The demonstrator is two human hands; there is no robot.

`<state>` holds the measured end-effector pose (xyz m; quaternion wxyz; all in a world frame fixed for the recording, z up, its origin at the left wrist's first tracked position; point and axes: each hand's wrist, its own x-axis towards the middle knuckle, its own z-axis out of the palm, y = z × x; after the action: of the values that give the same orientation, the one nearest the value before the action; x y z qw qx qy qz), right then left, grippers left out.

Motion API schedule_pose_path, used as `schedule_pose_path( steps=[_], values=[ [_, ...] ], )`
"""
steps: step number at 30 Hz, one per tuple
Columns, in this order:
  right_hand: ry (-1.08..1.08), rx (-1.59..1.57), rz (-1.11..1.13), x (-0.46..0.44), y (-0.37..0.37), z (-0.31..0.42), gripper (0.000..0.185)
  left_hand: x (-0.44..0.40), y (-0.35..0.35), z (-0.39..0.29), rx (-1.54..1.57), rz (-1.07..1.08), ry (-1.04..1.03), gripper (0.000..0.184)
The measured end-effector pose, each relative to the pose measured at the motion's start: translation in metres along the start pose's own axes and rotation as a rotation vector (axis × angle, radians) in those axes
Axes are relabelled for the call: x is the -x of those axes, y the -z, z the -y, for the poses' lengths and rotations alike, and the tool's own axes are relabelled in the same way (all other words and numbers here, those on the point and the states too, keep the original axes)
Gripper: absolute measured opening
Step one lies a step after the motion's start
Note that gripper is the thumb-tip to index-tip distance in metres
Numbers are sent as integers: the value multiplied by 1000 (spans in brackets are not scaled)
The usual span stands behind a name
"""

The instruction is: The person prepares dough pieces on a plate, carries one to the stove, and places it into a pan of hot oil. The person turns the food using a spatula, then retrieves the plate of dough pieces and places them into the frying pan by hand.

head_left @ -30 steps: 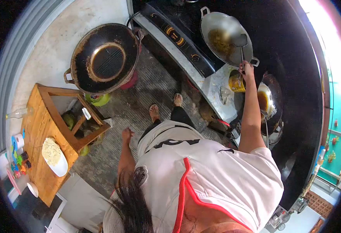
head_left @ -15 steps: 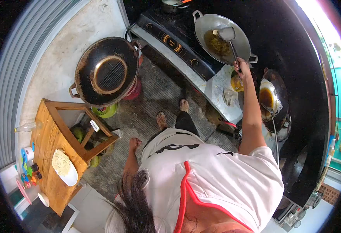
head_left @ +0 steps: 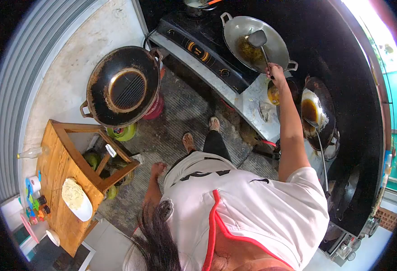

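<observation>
My right hand (head_left: 275, 73) is closed around the handle of a metal spatula (head_left: 257, 39). The spatula's blade is over the pale grey wok (head_left: 277, 38) on the stove, above a pool of oil holding small greenish-yellow bits (head_left: 249, 53). Whether the blade touches the oil is hard to tell. My left hand (head_left: 158, 169) hangs beside my waist, fingers loosely bent and nothing visible in it. Under my right forearm, a yellow container (head_left: 274, 93) stands on the counter.
A black two-burner stove (head_left: 203, 52) bears the wok. To the right, a dark wok (head_left: 318, 86) holds brown oil and a long-handled ladle (head_left: 319, 144). On the left are a large blackened wok (head_left: 100, 95) and a wooden table (head_left: 54, 169) with a white dish of pale dough (head_left: 74, 194).
The spatula blade has shifted slightly left and turned darker to view, and the pale piece at its edge no longer shows. My right hand moved a little up-left with it.
</observation>
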<state>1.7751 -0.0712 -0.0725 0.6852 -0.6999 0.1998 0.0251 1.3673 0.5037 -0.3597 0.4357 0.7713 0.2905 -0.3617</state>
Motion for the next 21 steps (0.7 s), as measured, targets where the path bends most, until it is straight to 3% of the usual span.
schedule_pose_path(
  steps=[1, 4, 7, 10, 13, 16, 19, 21],
  values=[
    [-20, 8, -7, 7, 0, 3, 13, -5, 0, 4, -61, 0, 3, 19],
    [-55, 14, -117, 31, 4, 13, 12, -34, 6, 31, 241, 71, -167, 16],
    [-19, 13, -55, 35, 24, 14, 11, -22, 12, 18, 324, 106, -158, 14],
    [6, -5, -70, 23, 34, 10, 11, -26, 15, 22, 297, 198, -290, 19],
    [-23, -44, -175, 8, 28, 11, 11, -12, 17, -3, 99, 213, -30, 27],
    [-29, -11, -205, -4, 17, 9, 11, -7, 9, -11, -274, -20, -148, 36],
    [-44, -15, -148, -8, 15, 6, 11, -11, 9, -5, 80, 26, -103, 37],
    [-50, -66, -100, -6, 16, 7, 10, -8, 7, -3, 143, -21, -64, 34]
  ],
)
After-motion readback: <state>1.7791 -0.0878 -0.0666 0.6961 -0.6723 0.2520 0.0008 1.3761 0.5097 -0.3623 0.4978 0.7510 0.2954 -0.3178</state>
